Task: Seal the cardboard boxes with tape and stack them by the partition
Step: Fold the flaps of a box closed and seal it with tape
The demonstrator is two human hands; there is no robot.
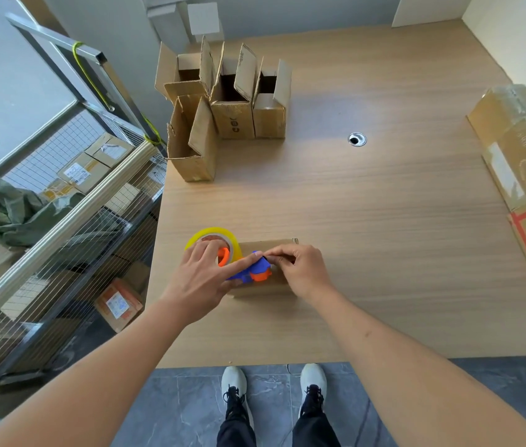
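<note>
A small closed cardboard box (269,287) lies on the wooden table (368,221) near its front edge. On top of it sits a blue and orange tape dispenser (256,271) with a yellow roll of tape (214,235). My left hand (206,279) grips the dispenser, index finger stretched along its top. My right hand (300,269) pinches the tape end at the dispenser's front, over the box lid. Several open boxes (232,101) stand upright at the table's far left.
Sealed boxes (519,146) are piled at the table's right edge. A cable hole (357,139) lies mid-table. A wire cage trolley (61,221) with parcels stands left of the table. White partition walls (287,8) rise behind it.
</note>
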